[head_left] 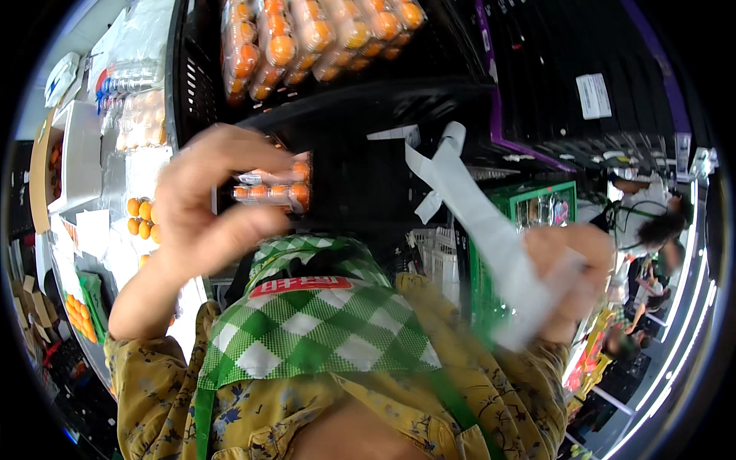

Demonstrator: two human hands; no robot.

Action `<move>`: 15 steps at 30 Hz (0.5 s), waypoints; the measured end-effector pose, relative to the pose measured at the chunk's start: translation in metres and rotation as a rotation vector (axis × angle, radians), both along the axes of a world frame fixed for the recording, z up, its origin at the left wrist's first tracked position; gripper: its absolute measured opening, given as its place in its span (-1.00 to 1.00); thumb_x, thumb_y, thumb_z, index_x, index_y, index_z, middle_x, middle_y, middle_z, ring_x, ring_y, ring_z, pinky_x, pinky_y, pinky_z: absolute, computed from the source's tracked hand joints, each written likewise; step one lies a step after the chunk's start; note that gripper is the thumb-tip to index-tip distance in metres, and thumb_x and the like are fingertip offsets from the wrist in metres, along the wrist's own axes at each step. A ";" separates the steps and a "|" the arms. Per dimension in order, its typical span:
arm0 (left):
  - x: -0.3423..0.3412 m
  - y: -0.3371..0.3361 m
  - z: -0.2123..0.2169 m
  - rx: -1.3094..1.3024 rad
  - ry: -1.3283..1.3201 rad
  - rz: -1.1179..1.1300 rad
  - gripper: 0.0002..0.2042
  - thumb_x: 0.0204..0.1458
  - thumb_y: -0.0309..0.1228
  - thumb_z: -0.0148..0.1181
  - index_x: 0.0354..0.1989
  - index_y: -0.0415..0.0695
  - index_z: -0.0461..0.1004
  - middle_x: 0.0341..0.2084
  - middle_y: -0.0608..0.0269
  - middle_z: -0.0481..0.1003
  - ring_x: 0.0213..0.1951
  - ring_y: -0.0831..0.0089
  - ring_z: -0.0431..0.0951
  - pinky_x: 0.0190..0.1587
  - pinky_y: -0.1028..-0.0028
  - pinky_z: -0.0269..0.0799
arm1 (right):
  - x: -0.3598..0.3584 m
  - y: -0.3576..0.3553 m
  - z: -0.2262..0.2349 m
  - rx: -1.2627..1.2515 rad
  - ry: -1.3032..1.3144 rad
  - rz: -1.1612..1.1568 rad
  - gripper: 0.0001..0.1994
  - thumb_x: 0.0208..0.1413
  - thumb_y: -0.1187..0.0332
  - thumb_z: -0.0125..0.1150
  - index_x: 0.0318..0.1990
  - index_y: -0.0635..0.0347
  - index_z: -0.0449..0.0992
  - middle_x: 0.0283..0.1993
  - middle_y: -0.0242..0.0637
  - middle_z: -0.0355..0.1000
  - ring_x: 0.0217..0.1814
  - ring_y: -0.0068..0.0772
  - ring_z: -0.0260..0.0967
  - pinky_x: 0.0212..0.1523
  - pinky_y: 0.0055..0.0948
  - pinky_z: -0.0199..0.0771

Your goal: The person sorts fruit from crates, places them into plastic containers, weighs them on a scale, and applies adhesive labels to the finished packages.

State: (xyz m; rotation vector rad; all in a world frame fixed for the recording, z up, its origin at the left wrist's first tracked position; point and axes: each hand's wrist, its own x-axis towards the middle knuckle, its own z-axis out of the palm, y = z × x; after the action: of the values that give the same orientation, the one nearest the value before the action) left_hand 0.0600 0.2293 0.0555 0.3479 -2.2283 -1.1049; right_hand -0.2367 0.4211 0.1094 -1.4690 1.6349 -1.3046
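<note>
My left hand (pixel 218 199) is raised on the left, thumb and fingers curved apart, with nothing seen between them. Just beyond it, lower down, clear packs of orange fruit (pixel 276 192) sit in a black crate. On the right, my right hand (pixel 571 268) is closed on a long white strip (pixel 479 203), possibly paper or tape, and is smeared by motion. The strip's far end curls over near the black crates, with a loose piece bent off to its left. Parts of my right fingers are hidden behind the strip.
A black crate (pixel 203 84) ahead holds several clear packs of orange fruit (pixel 314 34). Black crates with purple edges (pixel 494 115) stand at the right, above a green crate (pixel 537 192). Loose orange fruit (pixel 142 218) lies on the left table. People (pixel 652 215) are far right.
</note>
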 end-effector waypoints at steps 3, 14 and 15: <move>-0.045 0.049 0.002 0.483 0.205 -0.072 -0.56 -0.29 -0.34 0.43 -0.25 -0.28 0.41 -0.33 0.18 0.42 -0.23 0.40 0.45 -0.15 0.44 0.37 | 0.059 -0.030 -0.030 -0.112 0.223 0.073 -0.83 -0.10 0.41 0.31 -0.54 0.25 0.42 -0.64 -0.36 0.36 -0.70 -0.57 0.24 -0.69 -0.55 0.16; 0.050 -0.032 -0.011 0.361 0.171 0.105 -0.50 -0.11 -0.08 0.20 -0.24 -0.35 0.38 -0.33 0.12 0.44 -0.23 0.36 0.42 -0.09 0.36 0.27 | -0.039 0.142 0.057 -0.622 -0.579 -0.528 -0.74 0.16 0.19 -0.15 -0.55 0.02 0.21 -0.63 -0.49 0.09 -0.63 -0.52 0.02 -0.50 -0.46 0.01; 0.053 -0.035 -0.016 0.365 0.180 -0.014 -0.52 -0.12 -0.09 0.21 -0.26 -0.35 0.40 -0.37 0.12 0.46 -0.24 0.35 0.43 -0.11 0.35 0.28 | -0.043 0.187 0.105 -0.634 -0.930 -0.288 -0.71 0.15 0.21 -0.16 -0.62 0.00 0.19 -0.67 -0.49 0.06 -0.64 -0.53 0.02 -0.53 -0.46 -0.01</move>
State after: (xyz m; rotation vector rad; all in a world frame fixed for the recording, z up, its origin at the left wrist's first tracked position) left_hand 0.1131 0.1944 0.0394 0.3675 -1.8720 -1.4919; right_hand -0.2797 0.6079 0.2147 -0.6661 0.8408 -2.3421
